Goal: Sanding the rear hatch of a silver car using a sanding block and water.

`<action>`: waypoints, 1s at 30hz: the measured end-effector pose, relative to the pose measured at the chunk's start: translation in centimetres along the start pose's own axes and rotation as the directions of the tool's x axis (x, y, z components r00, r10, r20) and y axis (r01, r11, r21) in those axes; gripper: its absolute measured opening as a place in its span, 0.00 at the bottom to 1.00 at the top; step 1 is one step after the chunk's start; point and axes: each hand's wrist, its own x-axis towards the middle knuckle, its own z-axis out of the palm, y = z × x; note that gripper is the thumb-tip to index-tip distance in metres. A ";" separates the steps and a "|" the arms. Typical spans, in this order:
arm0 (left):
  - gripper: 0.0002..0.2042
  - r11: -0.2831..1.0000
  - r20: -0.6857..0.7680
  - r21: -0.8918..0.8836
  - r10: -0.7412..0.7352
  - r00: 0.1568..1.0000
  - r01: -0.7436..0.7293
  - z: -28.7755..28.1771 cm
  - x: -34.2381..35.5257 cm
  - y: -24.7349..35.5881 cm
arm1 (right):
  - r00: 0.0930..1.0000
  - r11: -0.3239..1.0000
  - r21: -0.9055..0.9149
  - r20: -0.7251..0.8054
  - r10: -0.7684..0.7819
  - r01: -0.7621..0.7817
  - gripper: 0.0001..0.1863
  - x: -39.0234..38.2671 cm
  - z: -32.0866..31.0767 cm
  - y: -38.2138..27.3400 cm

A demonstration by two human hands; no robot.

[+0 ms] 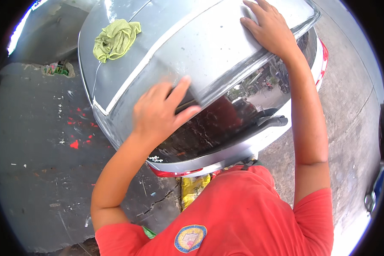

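My left hand point(157, 112), smeared by motion, is over the rear left part of the silver car roof point(209, 47). Between its thumb and fingers shows a dark flat pad point(187, 100), pressed to the roof's rear edge; its exact kind is too blurred to tell. Farther right, my right hand point(269, 27) lies on the roof with fingers spread, its wrist over the rear edge. A crumpled yellow-green cloth point(116, 39) rests on the roof at the far left, beyond a pale strip point(151, 53) running along the panel.
Below the roof edge are the dark rear window point(217, 123) and its black wiper point(260, 128). Red tail lights point(170, 173) sit at the corners. A yellow bag point(194, 187) stands below the car. Dark ground with red spots point(74, 144) lies left, concrete point(350, 85) right.
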 end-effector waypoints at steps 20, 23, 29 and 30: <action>0.32 0.766 0.060 -0.011 -0.641 0.765 0.642 -5.7 -10.2 -3.3 | 0.881 0.834 0.317 -0.009 -0.474 0.452 0.18 -10.2 -2.1 -10.4; 0.31 0.664 0.019 -0.134 -0.740 0.672 0.735 -4.3 -10.3 -2.9 | 0.731 0.707 0.387 0.110 -0.673 0.592 0.20 -13.7 -0.4 -16.4; 0.30 0.628 -0.047 -0.168 -0.775 0.630 0.760 -3.0 -10.7 -2.8 | 0.689 0.700 0.226 0.136 -0.712 0.678 0.23 -15.4 2.5 -19.7; 0.30 0.618 -0.031 -0.168 -0.782 0.623 0.768 -3.0 -10.8 -2.8 | 0.695 0.708 0.239 0.151 -0.703 0.664 0.23 -15.2 1.9 -19.2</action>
